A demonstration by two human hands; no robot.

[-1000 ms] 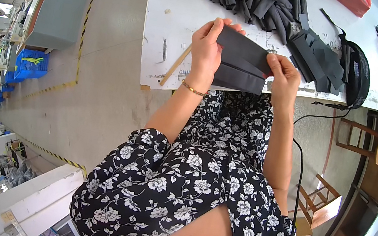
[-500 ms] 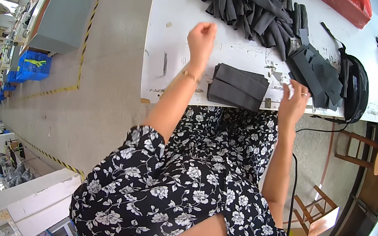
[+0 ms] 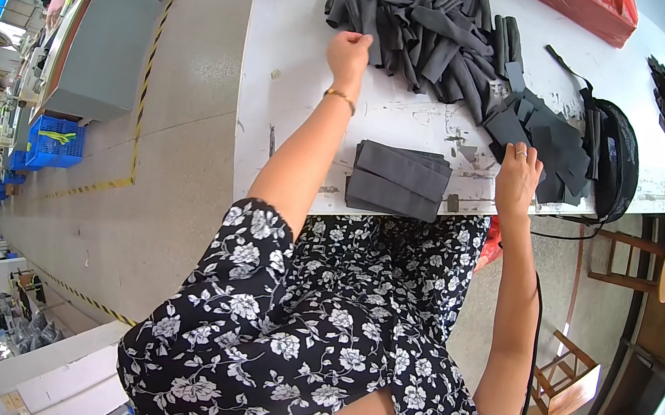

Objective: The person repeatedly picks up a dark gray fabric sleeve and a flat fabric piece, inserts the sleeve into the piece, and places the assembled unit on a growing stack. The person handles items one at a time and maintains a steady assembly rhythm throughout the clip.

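Strips (image 3: 449,26) lie loose, likely easing pickup. Your left hand (image 3: 346,60) looks narrow, your right hand (image 3: 517,183) curled near the table's (image 3: 288,51) front edge (grips unclear).

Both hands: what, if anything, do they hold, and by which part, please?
Cannot tell: left hand at dark fabric strips, right hand at flat black pieces.
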